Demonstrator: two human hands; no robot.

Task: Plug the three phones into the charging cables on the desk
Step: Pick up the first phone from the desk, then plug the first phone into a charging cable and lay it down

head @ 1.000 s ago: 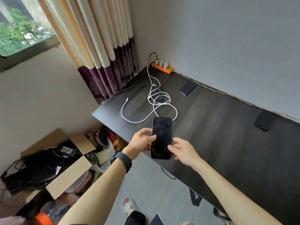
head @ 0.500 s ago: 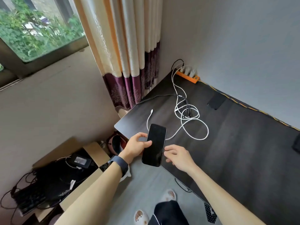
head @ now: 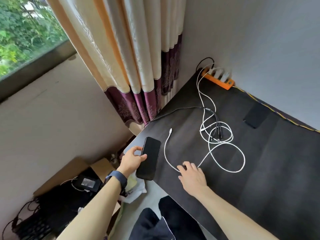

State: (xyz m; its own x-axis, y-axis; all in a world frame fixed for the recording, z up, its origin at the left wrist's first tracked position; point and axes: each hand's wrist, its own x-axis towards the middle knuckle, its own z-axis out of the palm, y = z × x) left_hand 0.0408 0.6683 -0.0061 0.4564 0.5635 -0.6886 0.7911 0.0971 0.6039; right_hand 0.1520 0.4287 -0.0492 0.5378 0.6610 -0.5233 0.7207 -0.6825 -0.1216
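My left hand (head: pixel 132 160) grips a black phone (head: pixel 150 157), screen up, over the near left corner of the dark desk (head: pixel 270 170). My right hand (head: pixel 192 175) lies on the desk with its fingertips on a white charging cable (head: pixel 223 154), whose free plug (head: pixel 170 131) lies just right of the phone's top. A black multi-head cable (head: pixel 215 126) lies tangled with the white loops. A second black phone (head: pixel 255 116) rests flat near the back wall. The cables run to chargers in an orange power strip (head: pixel 220 80).
A cream and purple curtain (head: pixel 138 70) hangs beside the desk's left edge. On the floor to the left, an open cardboard box (head: pixel 72 172) holds black cables. A yellow cord (head: pixel 277 110) runs along the desk's back edge.
My right hand has let go of the phone and moved right onto the white cable. My left hand alone now holds the phone. My view has shifted left.
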